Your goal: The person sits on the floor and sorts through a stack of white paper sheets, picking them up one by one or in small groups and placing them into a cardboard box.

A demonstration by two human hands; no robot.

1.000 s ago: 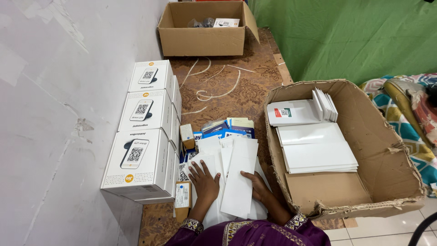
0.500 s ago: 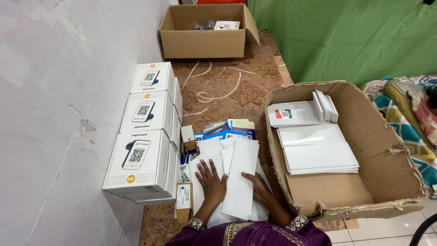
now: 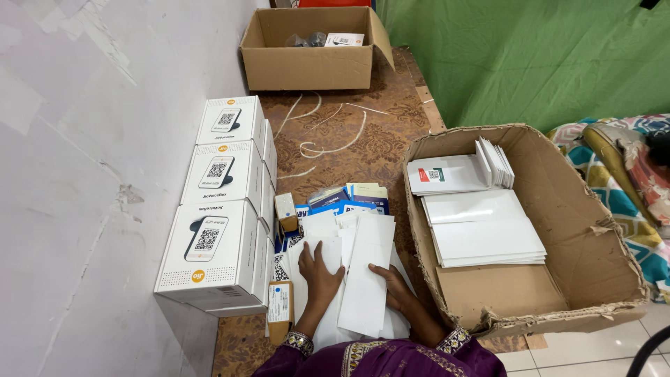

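Almost nothing has changed: my left grip (image 3: 317, 269) stays flat on the white sheets (image 3: 335, 244), my right grip (image 3: 394, 286) still holds one long white sheet (image 3: 368, 276).

Plain white paper sheets (image 3: 363, 279) lie over blue-and-white printed leaflets (image 3: 349, 202). The square cardboard device boxes (image 3: 213, 255) are white with black checkered code squares. The large open carton (image 3: 600, 258) is brown, holding glossy white cards (image 3: 485, 230). The floor mat (image 3: 349, 139) is brown with a floral pattern. The hanging cloth (image 3: 530, 56) is green; the embroidered sleeves (image 3: 377, 359) are purple.
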